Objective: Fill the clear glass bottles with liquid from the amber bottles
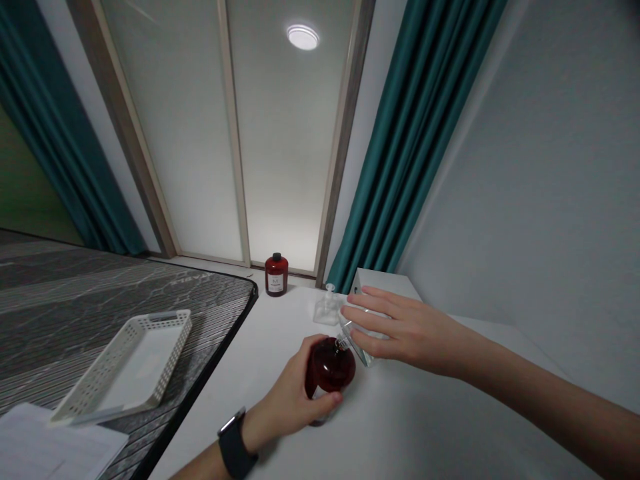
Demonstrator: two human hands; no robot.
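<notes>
My left hand (295,390) is wrapped round a dark red bottle (334,365), with the thumb along its near side. The bottle has a pale label, mostly covered by the fingers. My right hand (395,330) holds a clear bottle (361,348) tilted sideways, its long fingers laid over the top; the thumb is hidden. The clear bottle's neck (341,343) meets the mouth of the red bottle; whether liquid flows I cannot tell. Just behind stands a clear, square-bodied container (327,310) with a pale round top.
A second red bottle (277,275), black-capped and labelled, stands at the back of the white table (235,393). Behind my right hand is a white box (390,283). To the left, a white perforated basket (167,360) and papers (55,447) lie on a grey patterned surface (200,293).
</notes>
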